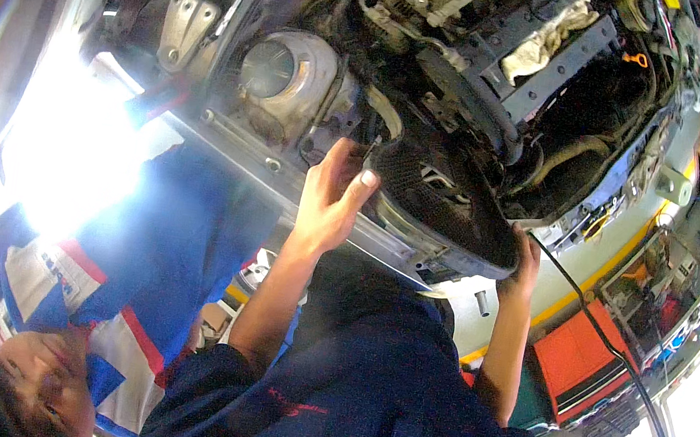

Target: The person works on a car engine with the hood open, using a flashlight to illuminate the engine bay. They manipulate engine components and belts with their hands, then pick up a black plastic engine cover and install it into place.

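Note:
Between my hands, at the edge of the engine bay, is a radiator (405, 234) with a dark finned face and a grey edge. My left hand (333, 203) is at its left end beside a pale hose (387, 114), thumb and forefinger parted around the part; the other fingers are hidden. With my right hand (525, 262) I grip the right end, fingers curled over its edge. Beyond it lies the engine (530, 70), with a crumpled pale cloth (551, 38) on top. A round metal strut tower (284, 75) stands to the left of the radiator.
A co-worker in a blue, white and red shirt (155, 238) is close on my left, beside a glaring light (73, 158). A black rod or cable (592, 314) runs down the right. Farther right stand a red-orange box (582, 360) and a cluttered bench (676, 267).

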